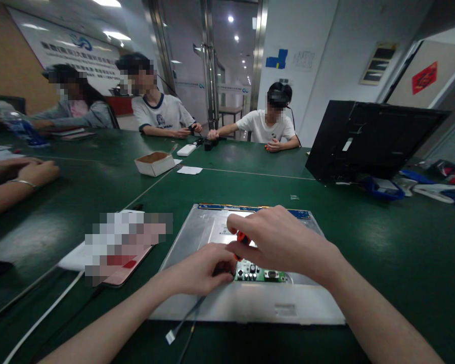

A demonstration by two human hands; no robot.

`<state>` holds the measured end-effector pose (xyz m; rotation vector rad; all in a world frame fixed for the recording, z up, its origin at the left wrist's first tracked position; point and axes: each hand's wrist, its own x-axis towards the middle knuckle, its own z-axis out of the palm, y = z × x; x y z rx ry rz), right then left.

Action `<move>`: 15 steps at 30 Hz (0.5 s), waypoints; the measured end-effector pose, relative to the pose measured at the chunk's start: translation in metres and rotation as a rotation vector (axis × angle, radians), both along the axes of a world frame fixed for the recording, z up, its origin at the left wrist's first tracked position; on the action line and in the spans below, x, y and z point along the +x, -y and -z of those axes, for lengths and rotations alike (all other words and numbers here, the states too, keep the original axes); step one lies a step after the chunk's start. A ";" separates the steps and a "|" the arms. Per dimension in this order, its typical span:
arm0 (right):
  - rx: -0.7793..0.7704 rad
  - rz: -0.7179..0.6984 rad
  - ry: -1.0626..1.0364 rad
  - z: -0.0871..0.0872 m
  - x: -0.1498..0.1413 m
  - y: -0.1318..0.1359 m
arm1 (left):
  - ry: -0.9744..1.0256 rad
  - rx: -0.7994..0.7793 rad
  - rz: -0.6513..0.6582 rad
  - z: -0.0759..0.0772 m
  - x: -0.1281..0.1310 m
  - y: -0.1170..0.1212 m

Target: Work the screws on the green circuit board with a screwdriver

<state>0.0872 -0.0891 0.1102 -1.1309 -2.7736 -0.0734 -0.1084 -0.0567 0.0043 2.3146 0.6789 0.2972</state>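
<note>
Screwdriver (243, 237) in R grip (278, 238)

An open white cardboard box (155, 165) is sitting on the dark green surface (382, 237) near a white rectangular case (186, 150). A black flat-panel housing (371, 141) is leaning at the right, and a clear plastic bottle with a blue label (23, 125) is standing at the far left.
</note>
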 end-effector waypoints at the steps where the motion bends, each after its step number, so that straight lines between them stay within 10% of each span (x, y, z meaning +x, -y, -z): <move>1: -0.006 -0.009 -0.010 0.000 0.000 0.001 | 0.002 0.010 0.000 0.001 0.000 -0.001; 15: -0.041 -0.065 -0.057 -0.002 0.005 0.002 | 0.024 0.044 -0.015 -0.005 0.001 0.002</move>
